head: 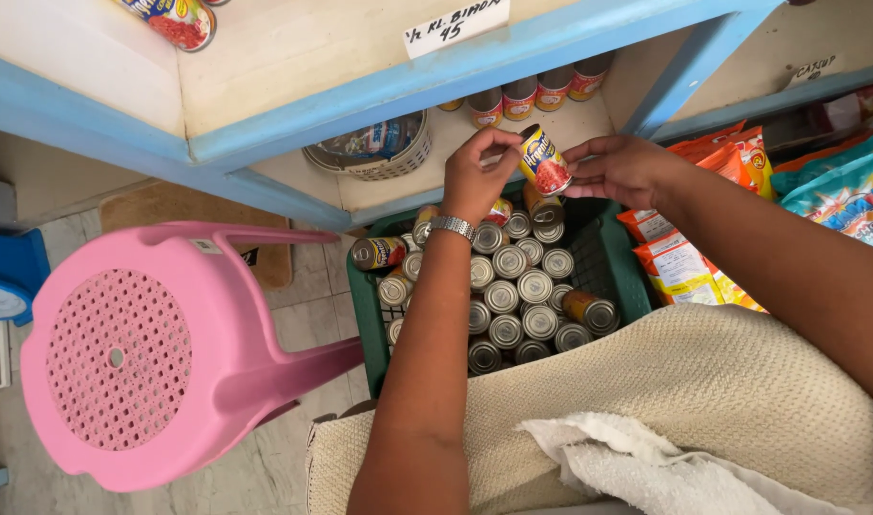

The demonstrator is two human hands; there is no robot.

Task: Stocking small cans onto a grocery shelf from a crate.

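Pink stool L; green crate still approx. full of cans; left hand & right hand both pinching one can above crate, w/ four cans on shelf.

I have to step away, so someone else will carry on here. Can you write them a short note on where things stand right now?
Left hand and right hand hold one small can between them, above the green crate.
The crate is mostly full of like cans, most upright, a few on their sides.
A row of cans already stands at the back of the blue shelf, beside a wire basket.
Done: some cans shelved. Left: the held can and the crate's load, it seems.
A pink stool stands at the left.
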